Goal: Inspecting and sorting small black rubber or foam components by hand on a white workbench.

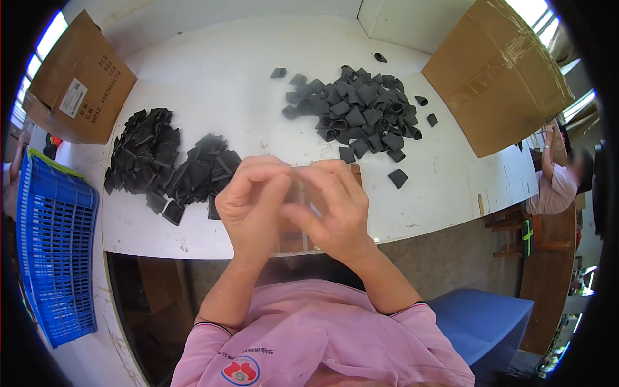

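Note:
Close together above the table's front edge, my left hand (250,205) and my right hand (336,209) have their fingers curled toward each other in a pinch. A dark smear shows between the fingertips, but motion blur hides what it is. Left of my left hand lies a heap of flat black pieces (143,151), with a smaller heap of similar pieces (205,166) almost touching that hand. Beyond my right hand is a pile of dark grey, short tube-like pieces (358,106), several showing open ends. A brown object (356,173) is partly hidden behind my hands.
Cardboard boxes stand at the back left (84,80) and back right (496,77) of the white table (225,71). A blue plastic basket (58,245) is at the far left. A blue surface (477,316) lies at my lower right. Another person (558,184) sits at the right.

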### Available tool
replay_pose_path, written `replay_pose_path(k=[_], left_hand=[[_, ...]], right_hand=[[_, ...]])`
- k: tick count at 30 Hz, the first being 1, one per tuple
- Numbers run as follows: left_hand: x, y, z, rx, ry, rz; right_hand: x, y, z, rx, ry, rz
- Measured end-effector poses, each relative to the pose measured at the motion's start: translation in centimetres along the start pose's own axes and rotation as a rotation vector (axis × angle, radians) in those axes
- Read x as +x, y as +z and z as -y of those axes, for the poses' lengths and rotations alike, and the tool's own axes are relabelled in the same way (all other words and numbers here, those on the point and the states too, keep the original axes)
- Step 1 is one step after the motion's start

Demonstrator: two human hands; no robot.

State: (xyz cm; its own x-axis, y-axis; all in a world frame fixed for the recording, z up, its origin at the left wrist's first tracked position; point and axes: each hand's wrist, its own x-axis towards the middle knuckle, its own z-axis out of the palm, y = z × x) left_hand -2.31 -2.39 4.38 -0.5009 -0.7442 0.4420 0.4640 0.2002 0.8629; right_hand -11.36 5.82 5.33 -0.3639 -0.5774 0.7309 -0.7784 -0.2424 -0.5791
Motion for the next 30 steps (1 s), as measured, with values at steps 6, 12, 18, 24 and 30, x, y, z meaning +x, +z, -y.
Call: replay_pose_path(k=[6,12,18,24,30], left_hand=[[0.2,1.5,-0.9,-0.217,-0.074,-0.203],[1.1,-0.5,-0.4,-0.178,-0.158,0.126],[-0.2,1.8,-1.2,-0.382,-0.204,-0.2],[-0.1,1.8,-1.7,-0.63,-0.29,-0.379],[-1.4,1.3,-1.3,-0.532,-0.255,-0.325]], right_hand=[[0.4,0.4,0.1,-0.156,-0.114,-0.056],[-0.5,0.0,-0.4,0.016,0.021,0.031],[0.3,0.5,0.5,-0.177,-0.142,-0.064],[1.0,0.6,0.0,-0.339,-0.239,-0.097],[0.3,0.6,-1.3,-0.02,-0.118,-0.045]])
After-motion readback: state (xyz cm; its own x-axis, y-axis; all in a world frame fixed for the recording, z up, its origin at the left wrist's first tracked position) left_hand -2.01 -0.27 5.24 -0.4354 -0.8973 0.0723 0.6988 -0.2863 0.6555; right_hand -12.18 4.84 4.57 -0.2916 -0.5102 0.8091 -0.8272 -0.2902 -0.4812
